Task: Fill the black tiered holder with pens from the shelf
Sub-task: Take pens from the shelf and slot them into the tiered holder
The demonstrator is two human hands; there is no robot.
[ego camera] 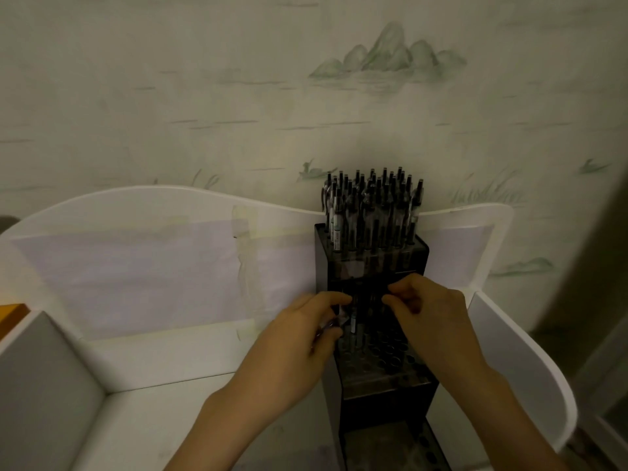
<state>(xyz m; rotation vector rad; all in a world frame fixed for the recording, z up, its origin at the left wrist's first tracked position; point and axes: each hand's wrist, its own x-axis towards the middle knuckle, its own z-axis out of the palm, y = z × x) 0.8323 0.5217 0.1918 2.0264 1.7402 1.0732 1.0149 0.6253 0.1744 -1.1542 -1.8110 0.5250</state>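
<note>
The black tiered holder [421,256] stands on a white shelf against the back panel. Its top tier is packed with several upright pens [370,209]. The middle tier holds a few pens [354,322] at its left side, with round holes showing to the right. My left hand [306,338] grips a small bunch of pens at the holder's left edge, over the middle tier. My right hand [431,311] hovers over the same tier with its fingers curled and pinched together; whether it holds a pen is hidden in the dim light.
The white shelf [163,365] has a curved back panel [136,212] with taped paper and a raised right side wall [520,362]. A grey divider [44,375] stands at the left. Painted wallpaper fills the wall behind.
</note>
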